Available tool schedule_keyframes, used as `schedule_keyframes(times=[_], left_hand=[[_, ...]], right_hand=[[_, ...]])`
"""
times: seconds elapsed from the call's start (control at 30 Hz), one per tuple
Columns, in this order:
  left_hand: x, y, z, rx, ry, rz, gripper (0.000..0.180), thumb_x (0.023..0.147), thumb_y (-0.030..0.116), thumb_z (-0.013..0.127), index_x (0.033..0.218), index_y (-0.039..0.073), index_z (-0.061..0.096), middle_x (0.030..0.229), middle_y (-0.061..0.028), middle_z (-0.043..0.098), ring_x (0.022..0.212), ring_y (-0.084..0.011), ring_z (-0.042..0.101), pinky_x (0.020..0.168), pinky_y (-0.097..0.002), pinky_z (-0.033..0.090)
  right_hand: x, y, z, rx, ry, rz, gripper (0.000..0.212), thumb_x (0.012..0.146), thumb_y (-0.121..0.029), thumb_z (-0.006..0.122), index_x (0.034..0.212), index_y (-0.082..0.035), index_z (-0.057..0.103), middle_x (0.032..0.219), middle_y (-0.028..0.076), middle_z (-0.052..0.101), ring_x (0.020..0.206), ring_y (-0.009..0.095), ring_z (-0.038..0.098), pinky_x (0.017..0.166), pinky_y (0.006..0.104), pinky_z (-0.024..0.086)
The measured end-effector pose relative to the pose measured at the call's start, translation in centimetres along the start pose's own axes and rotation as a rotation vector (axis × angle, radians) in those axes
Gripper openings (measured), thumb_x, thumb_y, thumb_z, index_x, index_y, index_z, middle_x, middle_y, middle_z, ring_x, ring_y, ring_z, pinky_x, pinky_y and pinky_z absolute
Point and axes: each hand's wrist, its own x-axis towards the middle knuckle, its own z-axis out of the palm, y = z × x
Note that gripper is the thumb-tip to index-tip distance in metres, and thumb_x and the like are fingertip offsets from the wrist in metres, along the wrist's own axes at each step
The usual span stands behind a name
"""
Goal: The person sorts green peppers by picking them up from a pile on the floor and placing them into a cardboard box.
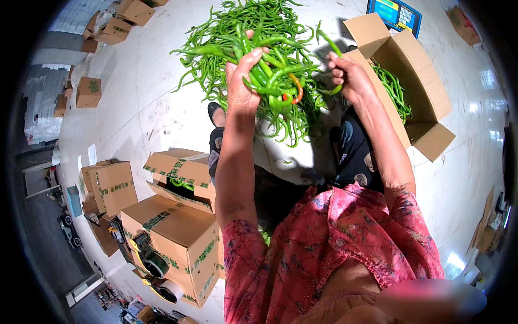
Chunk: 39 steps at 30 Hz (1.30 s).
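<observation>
Gripping a thick bunch of green peppers (264,69), the left hand (244,83) is raised in the head view over a pile of green peppers (270,19) spread on the pale floor (453,183). The fingers wrap the bunch from the left, with the thumb laid across it; the peppers are long, slender and mostly curved, and they stick out past the hand on several sides. One orange-red pepper (298,89) shows at the lower right of the bunch; whether it is in the grasp cannot be told.

The right hand (352,76), apart from the left and to its right, is curled around a single green pepper (330,42), whose one end points up and to the left beyond the fingers.

Just beside the right forearm stands an open cardboard box (426,70), flaps outward, with loose peppers (394,90) inside. Behind that box sits a blue device with a screen and keys (398,15).

At lower left, near the left forearm, is a closed carton (167,224) with green print. Two tape dispensers (154,263) are at its left side. Behind it, another carton (175,162) has its top parted, showing green contents (181,185). Further cartons (116,31) lie well apart at upper left.
</observation>
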Motion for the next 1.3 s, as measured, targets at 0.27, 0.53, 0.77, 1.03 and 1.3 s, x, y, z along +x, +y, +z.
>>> schedule_keyframes(times=[0.27, 0.53, 0.77, 1.03, 1.3], left_hand=[[-4.5, 1.4, 2.5, 0.087, -0.184, -0.27, 0.067, 0.074, 0.011, 0.06, 0.138, 0.001, 0.044, 0.098, -0.0134, 0.06, 0.081, -0.0203, 0.06, 0.078, -0.0347, 0.052], [-7.2, -0.2, 3.8, 0.11, -0.299, -0.647, 0.062, 0.069, 0.008, 0.069, 0.127, -0.003, 0.05, 0.097, -0.0114, 0.064, 0.084, -0.0205, 0.064, 0.078, -0.0325, 0.053], [-6.8, -2.4, 3.0, 0.063, -0.37, -0.759, 0.058, 0.072, 0.007, 0.068, 0.127, -0.002, 0.051, 0.094, -0.0102, 0.064, 0.081, -0.0194, 0.064, 0.075, -0.0311, 0.054], [-6.4, -2.7, 3.5, 0.044, -0.499, -0.865, 0.075, 0.072, 0.012, 0.07, 0.141, 0.003, 0.042, 0.102, -0.0096, 0.062, 0.088, -0.0181, 0.063, 0.081, -0.0324, 0.053], [-5.8, -2.4, 2.9, 0.029, -0.438, -0.647, 0.079, 0.07, 0.027, 0.069, 0.139, 0.0, 0.042, 0.09, -0.009, 0.061, 0.076, -0.0179, 0.063, 0.071, -0.0292, 0.055]], right_hand=[[3.1, -3.3, -0.7, -0.104, -0.243, 0.1, 0.023, 0.094, -0.023, 0.064, 0.107, -0.004, 0.062, 0.094, 0.002, 0.068, 0.065, 0.001, 0.052, 0.048, 0.0151, 0.038], [2.5, -0.7, 5.5, 0.215, -0.805, 0.299, 0.043, 0.097, -0.026, 0.058, 0.13, 0.001, 0.051, 0.121, 0.014, 0.061, 0.097, 0.014, 0.064, 0.081, 0.0308, 0.058], [1.8, -1.5, 6.6, 0.137, -0.772, 0.168, 0.043, 0.094, -0.009, 0.059, 0.133, 0.004, 0.045, 0.108, 0.012, 0.067, 0.086, 0.013, 0.067, 0.079, 0.0219, 0.058], [3.6, -6.3, 3.0, 0.279, -0.695, -0.043, 0.027, 0.096, -0.009, 0.056, 0.12, 0.004, 0.055, 0.104, 0.015, 0.066, 0.098, 0.021, 0.066, 0.088, 0.0291, 0.056], [3.5, -11.3, -7.1, -0.013, -0.106, -0.296, 0.015, 0.093, -0.005, 0.055, 0.106, 0.001, 0.061, 0.086, 0.007, 0.066, 0.072, 0.013, 0.059, 0.063, 0.0249, 0.051]])
